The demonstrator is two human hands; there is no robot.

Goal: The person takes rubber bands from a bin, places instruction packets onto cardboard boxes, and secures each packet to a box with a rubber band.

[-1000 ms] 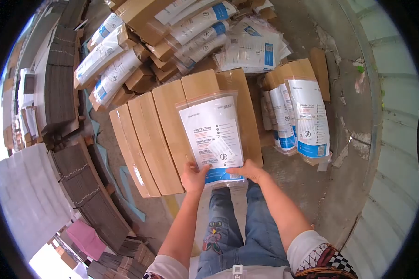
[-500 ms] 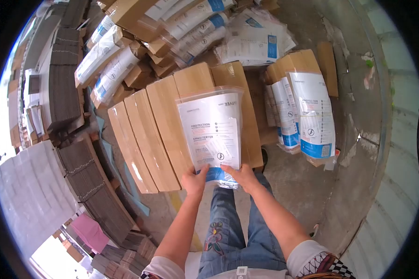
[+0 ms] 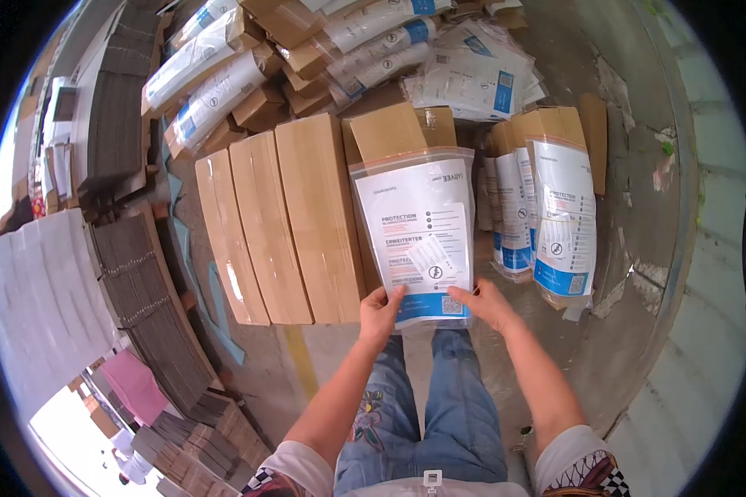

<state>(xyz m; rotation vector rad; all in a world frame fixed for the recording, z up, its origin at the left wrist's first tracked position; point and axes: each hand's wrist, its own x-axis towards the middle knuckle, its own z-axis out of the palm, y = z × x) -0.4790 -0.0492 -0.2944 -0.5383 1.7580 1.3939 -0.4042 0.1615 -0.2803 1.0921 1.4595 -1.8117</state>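
Note:
A clear plastic bag [image 3: 414, 190] with a white and blue printed sheet fills the middle of the view, its red-edged end pointing away from me. My left hand [image 3: 380, 315] pinches its near left corner, thumb on top. At the near right corner my right hand [image 3: 484, 305] grips it in the same way. A small label lies tilted over the print. Just left of the bag stand long brown cartons [image 3: 317, 215] in a row. Another carton [image 3: 387, 131] shows past the bag's far edge. Whether a carton is inside the bag I cannot tell.
Bagged cartons [image 3: 562, 215] stand to the right. More bagged cartons [image 3: 215, 98] are piled at the far left, beside a heap of flat printed bags [image 3: 471, 81]. Stacks of folded cardboard [image 3: 145, 277] line the left side. A pale wall [image 3: 704, 331] runs along the right.
The held bag has shifted right in the view and glares less, so more of its print shows. The view has also shifted. Both hands keep their grip on the near edge.

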